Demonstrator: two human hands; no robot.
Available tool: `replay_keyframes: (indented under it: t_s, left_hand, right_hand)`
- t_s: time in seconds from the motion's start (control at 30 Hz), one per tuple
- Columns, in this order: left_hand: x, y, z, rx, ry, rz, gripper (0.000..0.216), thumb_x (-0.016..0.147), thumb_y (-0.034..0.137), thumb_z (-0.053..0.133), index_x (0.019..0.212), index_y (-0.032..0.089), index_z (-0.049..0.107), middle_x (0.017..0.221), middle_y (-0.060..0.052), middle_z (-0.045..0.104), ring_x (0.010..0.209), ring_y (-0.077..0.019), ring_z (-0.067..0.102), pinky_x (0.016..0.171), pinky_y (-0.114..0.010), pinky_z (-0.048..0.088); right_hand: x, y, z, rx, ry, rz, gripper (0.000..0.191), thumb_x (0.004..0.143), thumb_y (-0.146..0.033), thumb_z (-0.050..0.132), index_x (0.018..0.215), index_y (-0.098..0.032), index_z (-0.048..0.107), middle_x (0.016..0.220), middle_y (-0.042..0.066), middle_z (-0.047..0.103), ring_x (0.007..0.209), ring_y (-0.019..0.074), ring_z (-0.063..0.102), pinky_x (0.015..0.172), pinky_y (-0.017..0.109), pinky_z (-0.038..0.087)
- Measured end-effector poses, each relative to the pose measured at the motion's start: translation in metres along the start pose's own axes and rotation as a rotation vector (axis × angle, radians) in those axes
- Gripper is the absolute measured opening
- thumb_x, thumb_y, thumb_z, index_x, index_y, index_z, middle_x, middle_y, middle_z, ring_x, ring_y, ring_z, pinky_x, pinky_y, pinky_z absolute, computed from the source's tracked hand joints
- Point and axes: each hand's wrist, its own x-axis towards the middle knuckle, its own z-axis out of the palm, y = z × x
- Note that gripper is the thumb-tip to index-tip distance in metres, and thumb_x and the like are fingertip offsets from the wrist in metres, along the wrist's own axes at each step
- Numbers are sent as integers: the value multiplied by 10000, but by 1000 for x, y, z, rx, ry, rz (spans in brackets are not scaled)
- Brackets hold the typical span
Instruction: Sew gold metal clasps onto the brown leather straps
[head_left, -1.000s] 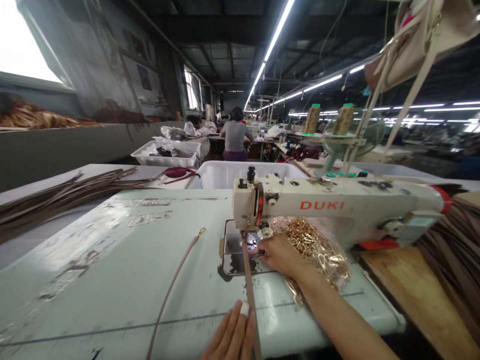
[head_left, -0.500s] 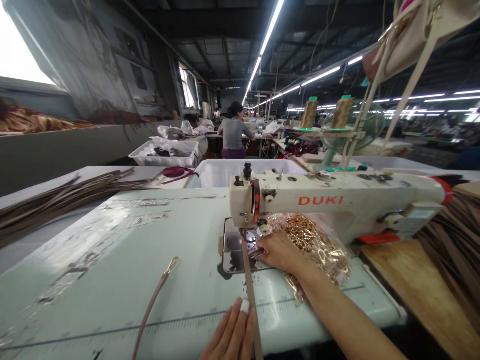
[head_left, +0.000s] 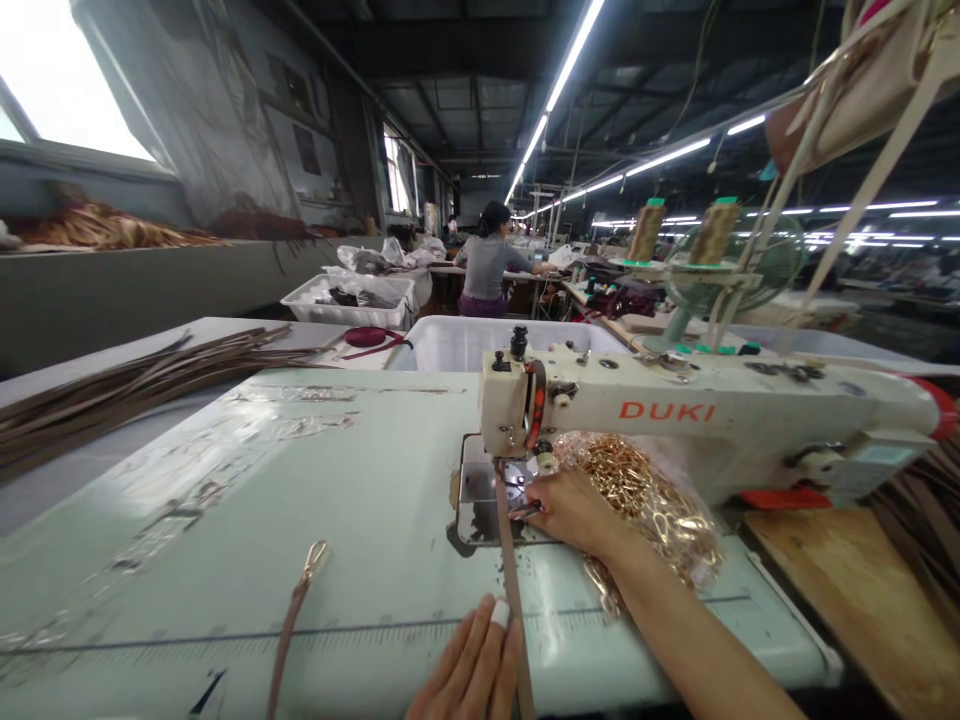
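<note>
A narrow brown strap [head_left: 508, 560] runs from under the sewing machine's [head_left: 600, 400] presser foot toward me. My left hand [head_left: 476, 660] lies with fingers stretched out and close together along the strap's left side, touching it. One finger has a white wrap near its tip; the thumb is hidden. Beside the needle plate [head_left: 480, 520], my right hand [head_left: 570, 505] is closed around a small dark metal tool [head_left: 527, 510], its kind unclear, just right of the strap. Another strap [head_left: 289, 620] with a gold metal clasp [head_left: 316, 556] lies on the table at left.
A clear plastic bag of gold clasps [head_left: 645, 490] sits under the machine arm, beside my right forearm. Brown strips [head_left: 150, 390] lie in a bundle at far left. A white bin [head_left: 442, 345] stands behind the table. A person [head_left: 486, 265] sits farther back.
The view has swung slightly left, so most things appear farther right. Both hands keep nearly the same places along the strap. The loose strap's clasp appears lower and farther left.
</note>
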Motion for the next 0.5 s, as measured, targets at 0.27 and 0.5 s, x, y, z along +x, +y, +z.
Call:
replay_keyframes:
  t_s: [0.27, 0.5]
  left_hand:
    - [3, 11, 2, -26, 40, -130, 280, 902, 139, 418, 1150, 113, 545, 1067, -35, 681, 1054, -216, 600, 899, -271, 486]
    - [5, 24, 20, 44, 199, -277, 208, 919, 134, 406, 1035, 133, 578, 931, 3, 713, 976, -175, 636, 852, -274, 488]
  right_hand:
    - [2, -1, 4, 26, 42, -22, 381, 874, -491, 448, 670, -212, 606, 696, 7, 675, 656, 165, 606, 550, 237, 281]
    - [5, 4, 17, 19, 44, -52, 340, 872, -438, 455, 638, -224, 577, 644, -9, 658, 611, 170, 608, 551, 248, 328]
